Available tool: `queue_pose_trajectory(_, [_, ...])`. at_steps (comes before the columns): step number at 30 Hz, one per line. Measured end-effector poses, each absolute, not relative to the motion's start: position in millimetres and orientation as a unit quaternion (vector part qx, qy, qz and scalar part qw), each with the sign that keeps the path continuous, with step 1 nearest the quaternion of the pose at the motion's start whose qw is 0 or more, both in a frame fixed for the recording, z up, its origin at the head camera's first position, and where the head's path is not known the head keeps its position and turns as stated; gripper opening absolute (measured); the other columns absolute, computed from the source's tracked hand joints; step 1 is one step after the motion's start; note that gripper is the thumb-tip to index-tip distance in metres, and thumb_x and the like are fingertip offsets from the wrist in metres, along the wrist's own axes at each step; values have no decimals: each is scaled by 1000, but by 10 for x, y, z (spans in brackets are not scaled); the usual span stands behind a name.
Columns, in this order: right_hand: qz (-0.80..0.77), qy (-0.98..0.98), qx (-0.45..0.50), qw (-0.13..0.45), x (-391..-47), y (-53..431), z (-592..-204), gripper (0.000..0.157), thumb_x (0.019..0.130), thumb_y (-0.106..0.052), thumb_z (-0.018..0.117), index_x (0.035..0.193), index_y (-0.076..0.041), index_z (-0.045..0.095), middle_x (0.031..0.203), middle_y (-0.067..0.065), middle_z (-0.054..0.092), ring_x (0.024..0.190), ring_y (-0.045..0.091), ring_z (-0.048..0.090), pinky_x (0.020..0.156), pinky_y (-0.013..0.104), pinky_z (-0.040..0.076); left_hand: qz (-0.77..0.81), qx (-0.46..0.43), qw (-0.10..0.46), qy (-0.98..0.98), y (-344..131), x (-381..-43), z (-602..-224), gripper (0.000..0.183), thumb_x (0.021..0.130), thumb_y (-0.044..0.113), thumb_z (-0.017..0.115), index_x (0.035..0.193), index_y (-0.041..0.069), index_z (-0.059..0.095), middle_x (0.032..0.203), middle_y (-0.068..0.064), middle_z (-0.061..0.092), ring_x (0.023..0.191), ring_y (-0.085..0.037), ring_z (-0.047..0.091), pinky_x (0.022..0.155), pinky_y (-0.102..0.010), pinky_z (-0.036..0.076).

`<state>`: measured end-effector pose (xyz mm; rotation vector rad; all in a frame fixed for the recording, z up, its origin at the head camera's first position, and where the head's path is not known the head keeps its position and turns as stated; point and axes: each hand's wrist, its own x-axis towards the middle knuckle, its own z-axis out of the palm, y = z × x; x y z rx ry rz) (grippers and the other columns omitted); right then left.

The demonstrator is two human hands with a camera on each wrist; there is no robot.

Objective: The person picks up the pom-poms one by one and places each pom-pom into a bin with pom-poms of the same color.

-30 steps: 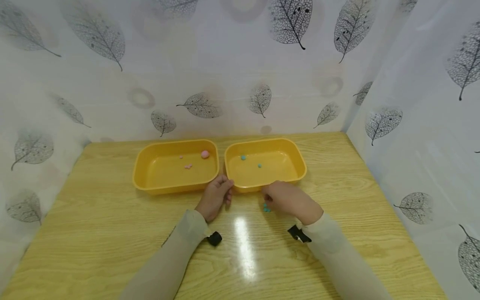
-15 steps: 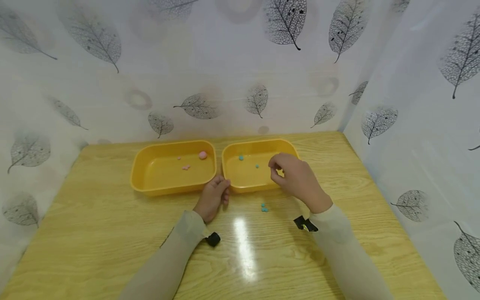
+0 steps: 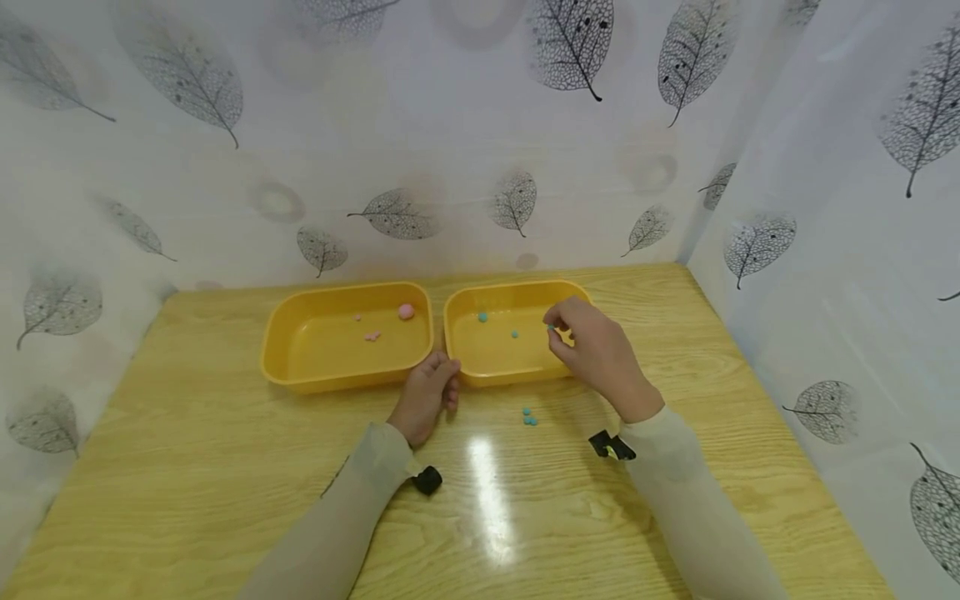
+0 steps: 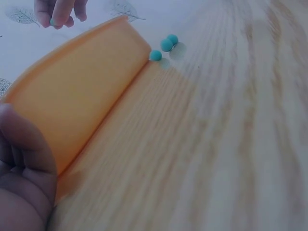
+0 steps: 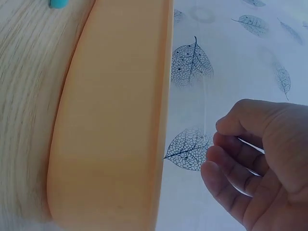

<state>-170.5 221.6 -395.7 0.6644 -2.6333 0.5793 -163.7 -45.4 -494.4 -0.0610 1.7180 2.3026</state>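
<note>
Above the right part of the right yellow tray point(image 3: 510, 375), my right hand point(image 3: 600, 354) pinches a small teal ball point(image 3: 551, 327) between thumb and fingertips. The same ball point(image 4: 52, 22) shows at the fingertips in the left wrist view. Two teal balls, one point(image 3: 482, 317) a little larger than the other point(image 3: 514, 334), lie inside this tray. My left hand point(image 3: 422, 398) holds the tray's near left corner, thumb at the rim and fingers curled. On the table in front of the tray sits a small group of teal balls point(image 3: 527, 420).
A left yellow tray point(image 3: 300, 386) stands beside the right one, with a larger pink ball point(image 3: 406, 312) and several tiny pink pieces point(image 3: 372, 337) inside. Both rest on a wood-grain table point(image 3: 225, 467). A leaf-patterned curtain point(image 3: 450, 125) hangs behind and at the sides.
My right hand has moved from the teal balls on the table up over the right tray, a teal ball now showing at its fingertips. My left hand stays at the tray corner.
</note>
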Motion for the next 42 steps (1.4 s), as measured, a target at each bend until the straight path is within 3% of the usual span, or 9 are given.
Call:
queue_pose_trajectory(20, [195, -934, 232, 188, -1773, 2255, -4033, 7, 96, -13, 71, 99, -9, 66, 88, 4, 65, 77, 19, 64, 62, 35, 54, 789, -13, 134, 599, -472, -1645, -4954, 25, 106, 17, 56, 84, 9, 50, 75, -2, 53, 59, -13, 49, 53, -23, 44])
queue_pose_trajectory(42, [201, -942, 212, 163, -1778, 2310, -4028, 11, 98, -13, 68, 106, -6, 73, 95, 7, 72, 82, 23, 68, 67, 39, 58, 792, -14, 139, 594, -468, -1661, -4966, 26, 106, 18, 57, 82, 9, 49, 76, -3, 53, 60, -13, 50, 53, -23, 44])
